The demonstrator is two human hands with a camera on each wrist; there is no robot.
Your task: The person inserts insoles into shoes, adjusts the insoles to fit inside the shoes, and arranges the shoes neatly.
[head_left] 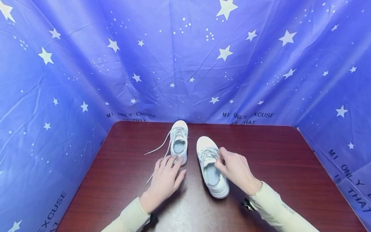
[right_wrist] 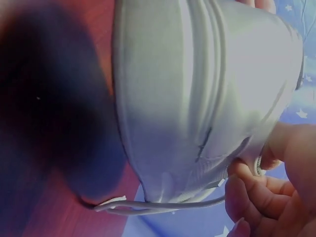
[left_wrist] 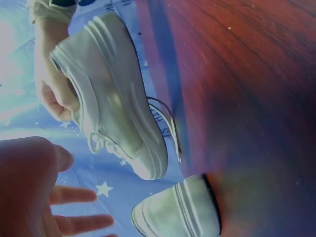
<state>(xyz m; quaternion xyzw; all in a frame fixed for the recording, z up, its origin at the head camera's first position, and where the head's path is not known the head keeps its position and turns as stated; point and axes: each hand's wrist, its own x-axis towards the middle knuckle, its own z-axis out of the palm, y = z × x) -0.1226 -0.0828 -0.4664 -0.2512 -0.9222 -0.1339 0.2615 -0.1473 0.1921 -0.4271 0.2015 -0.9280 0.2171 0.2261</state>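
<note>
Two white lace-up sneakers are on the brown table, toes pointing away from me. My right hand (head_left: 238,168) pinches the right sneaker (head_left: 219,190) at the side of its collar by the laces; thumb and fingers close on the edge in the right wrist view. A loose lace (right_wrist: 168,204) trails along that sneaker's side. My left hand (head_left: 164,179) hovers with fingers spread near the heel of the left sneaker (head_left: 180,125), holding nothing. Whether its fingertips touch the heel cannot be told. The left sneaker's untied lace (head_left: 157,148) stretches out to the left.
The dark red-brown table (head_left: 116,174) reaches back to a blue curtain (head_left: 174,64) with white stars and black lettering. Similar cloth hangs along both sides. The left sneaker's toe lies at the table's far edge.
</note>
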